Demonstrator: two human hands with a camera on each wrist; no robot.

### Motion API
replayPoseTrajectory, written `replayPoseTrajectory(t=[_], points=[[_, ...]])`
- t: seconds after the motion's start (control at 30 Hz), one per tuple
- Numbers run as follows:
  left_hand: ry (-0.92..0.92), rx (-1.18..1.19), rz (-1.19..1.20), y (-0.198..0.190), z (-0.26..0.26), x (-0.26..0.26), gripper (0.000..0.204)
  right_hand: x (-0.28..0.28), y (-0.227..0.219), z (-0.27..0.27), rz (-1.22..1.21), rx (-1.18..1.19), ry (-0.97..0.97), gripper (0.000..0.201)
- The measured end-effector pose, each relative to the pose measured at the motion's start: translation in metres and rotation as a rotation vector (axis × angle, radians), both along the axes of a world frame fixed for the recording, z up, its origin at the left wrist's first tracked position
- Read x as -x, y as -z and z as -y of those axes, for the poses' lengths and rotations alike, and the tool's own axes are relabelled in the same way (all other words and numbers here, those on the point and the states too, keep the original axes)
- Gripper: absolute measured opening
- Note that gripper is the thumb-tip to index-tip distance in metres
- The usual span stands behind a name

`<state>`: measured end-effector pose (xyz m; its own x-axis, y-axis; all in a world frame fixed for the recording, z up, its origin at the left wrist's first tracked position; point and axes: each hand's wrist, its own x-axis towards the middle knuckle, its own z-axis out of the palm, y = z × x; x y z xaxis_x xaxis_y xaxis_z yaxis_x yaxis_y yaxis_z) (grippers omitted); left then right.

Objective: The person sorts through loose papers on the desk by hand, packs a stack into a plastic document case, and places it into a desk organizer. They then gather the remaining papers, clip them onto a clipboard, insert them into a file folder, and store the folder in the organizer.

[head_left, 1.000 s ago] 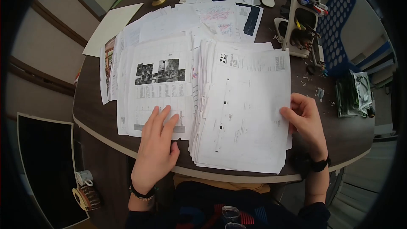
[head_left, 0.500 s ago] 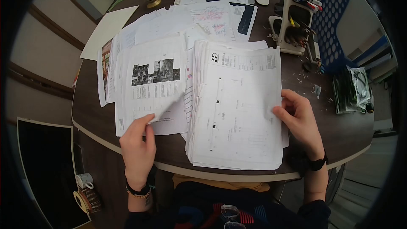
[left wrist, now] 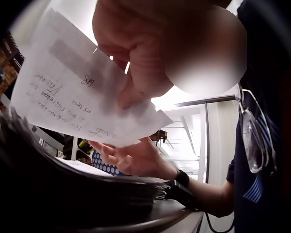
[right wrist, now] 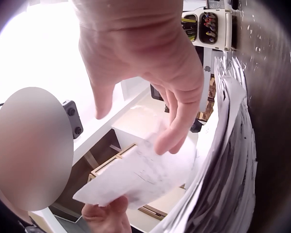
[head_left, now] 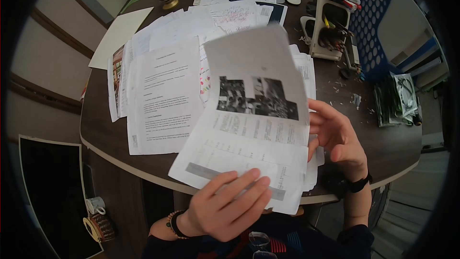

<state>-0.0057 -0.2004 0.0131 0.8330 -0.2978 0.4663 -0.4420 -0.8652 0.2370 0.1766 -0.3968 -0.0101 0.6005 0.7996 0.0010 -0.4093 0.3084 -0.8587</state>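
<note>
The photo-printed sheet (head_left: pixel 258 136), pinched by the left hand (head_left: pixel 232 206), is now raised above the paper stack (head_left: pixel 311 175) beside the right hand (head_left: pixel 341 136), which is held open, thumb apart. Beyond the left hand, a typed page (head_left: pixel 160 100) is uncovered.

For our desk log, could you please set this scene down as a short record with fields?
Left hand: pinches white sheet printed with dark pictures
Right hand: open, by that sheet's right edge
Under raised sheet: thick stack of white papers
Left of stack: white page of printed text
Back right: white plastic pen holder
Surface: dark brown desk
</note>
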Motion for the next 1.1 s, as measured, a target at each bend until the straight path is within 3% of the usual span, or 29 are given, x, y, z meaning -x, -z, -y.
replayPoseTrajectory(t=[0.03, 0.07, 0.17, 0.27, 0.33, 0.4, 0.43, 0.5, 0.53, 0.6, 0.7, 1.0, 1.1], points=[[0.001, 0.001, -0.001, 0.006, 0.005, -0.002, 0.016, -0.001, 0.000, 0.002, 0.020, 0.042, 0.003, 0.065], [0.046, 0.006, -0.017, 0.012, 0.010, -0.003, 0.016, -0.003, 0.003, 0.004, 0.019, 0.042, 0.004, 0.065], [0.115, 0.023, -0.053, 0.022, 0.018, -0.003, 0.016, -0.007, 0.013, 0.006, 0.212, 0.423, 0.228, 0.037], [0.136, 0.049, -0.094, 0.030, 0.019, -0.001, 0.017, -0.010, 0.017, 0.011, 0.260, 0.454, 0.250, 0.029], [0.132, 0.062, -0.123, 0.030, 0.017, -0.001, 0.019, -0.012, 0.018, 0.012, 0.310, 0.464, 0.278, 0.028], [0.158, 0.332, -0.207, 0.025, 0.011, -0.003, 0.032, -0.013, 0.019, 0.011, 0.359, 0.475, 0.304, 0.027], [0.158, 0.332, -0.207, 0.021, 0.008, -0.004, 0.032, -0.014, 0.020, 0.010, 0.374, 0.488, 0.311, 0.027], [0.044, 0.418, -0.199, 0.012, -0.002, -0.008, 0.040, -0.016, 0.020, 0.008, 0.389, 0.502, 0.319, 0.028], [-0.169, 0.478, -0.168, 0.010, -0.016, -0.012, 0.043, -0.016, 0.019, 0.007, 0.371, 0.511, 0.307, 0.029], [-0.321, 0.511, -0.203, 0.005, -0.026, -0.020, 0.052, -0.015, 0.017, 0.005, 0.354, 0.518, 0.297, 0.030], [-0.400, 0.406, -0.264, 0.011, -0.040, -0.031, 0.060, -0.014, 0.015, 0.003, 0.320, 0.495, 0.304, 0.036], [-0.382, 0.432, -0.469, 0.029, -0.053, -0.059, 0.060, -0.019, 0.022, 0.006, 0.345, 0.441, 0.387, 0.047], [-0.400, 0.423, -0.505, 0.035, -0.057, -0.063, 0.062, -0.018, 0.020, 0.011, 0.514, 0.572, 0.380, 0.049]])
